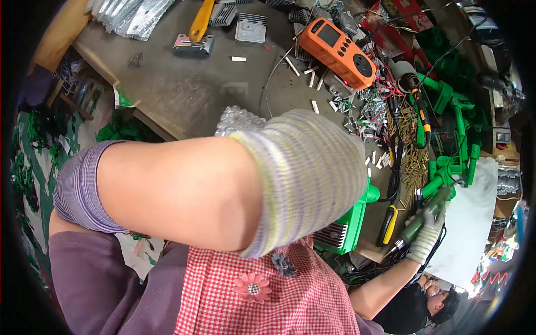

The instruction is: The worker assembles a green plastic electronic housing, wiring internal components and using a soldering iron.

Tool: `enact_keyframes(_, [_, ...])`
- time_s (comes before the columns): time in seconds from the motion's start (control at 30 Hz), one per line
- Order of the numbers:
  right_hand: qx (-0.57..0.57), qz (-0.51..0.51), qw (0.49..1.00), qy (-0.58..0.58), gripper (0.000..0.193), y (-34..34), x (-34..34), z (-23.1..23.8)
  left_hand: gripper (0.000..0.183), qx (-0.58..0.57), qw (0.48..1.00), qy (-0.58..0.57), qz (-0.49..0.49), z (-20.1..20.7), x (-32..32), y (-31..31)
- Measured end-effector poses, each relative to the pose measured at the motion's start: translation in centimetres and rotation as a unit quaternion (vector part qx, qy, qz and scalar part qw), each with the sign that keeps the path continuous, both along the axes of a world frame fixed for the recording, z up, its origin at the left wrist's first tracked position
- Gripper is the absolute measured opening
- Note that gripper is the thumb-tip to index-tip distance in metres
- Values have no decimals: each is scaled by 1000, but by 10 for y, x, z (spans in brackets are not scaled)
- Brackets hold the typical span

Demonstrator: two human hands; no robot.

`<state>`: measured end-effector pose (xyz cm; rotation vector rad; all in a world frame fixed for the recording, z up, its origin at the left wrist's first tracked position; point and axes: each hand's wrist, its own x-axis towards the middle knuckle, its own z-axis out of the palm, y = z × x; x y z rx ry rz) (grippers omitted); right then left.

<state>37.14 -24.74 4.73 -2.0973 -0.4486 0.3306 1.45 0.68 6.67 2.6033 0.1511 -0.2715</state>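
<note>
My left hand [312, 173], in a striped knit glove, is raised close in front of me over the near edge of the bench. Its back and wrist fill the middle of the view, and the fingers are hidden. Partly covered by it is a green plastic housing [353, 226] with a dark slotted grille. Off to the right, my gloved right hand [429, 237] is wrapped round a dark green electric screwdriver [416, 226], whose tip points down toward the left. Beyond my left wrist lies crumpled clear bubble wrap [237, 120].
An orange power meter [338, 53] sits at the far middle, near finned metal plates [251, 28] and a yellow-handled tool [202, 22]. Brass screws [416, 164], wired parts, yellow-black pliers [387, 226] and green plastic housings [460, 123] crowd the right. Another person [410, 307] appears lower right.
</note>
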Motion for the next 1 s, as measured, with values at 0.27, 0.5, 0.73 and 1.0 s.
enact_keyframes(0.27, [-409,-8,842,-353,69,-6,14,-37,75,67,989,-121,48,-26,-21,8])
enact_keyframes(0.5, [-361,-11,778,-514,46,61,-17,-40,77,70,983,-154,77,-49,-29,4])
enact_keyframes(0.73, [-166,194,808,-530,45,105,-44,-26,80,80,978,-151,121,-54,-33,-2])
enact_keyframes(1.0, [-75,299,931,-196,53,76,-64,0,83,48,985,-96,138,-31,-72,6])
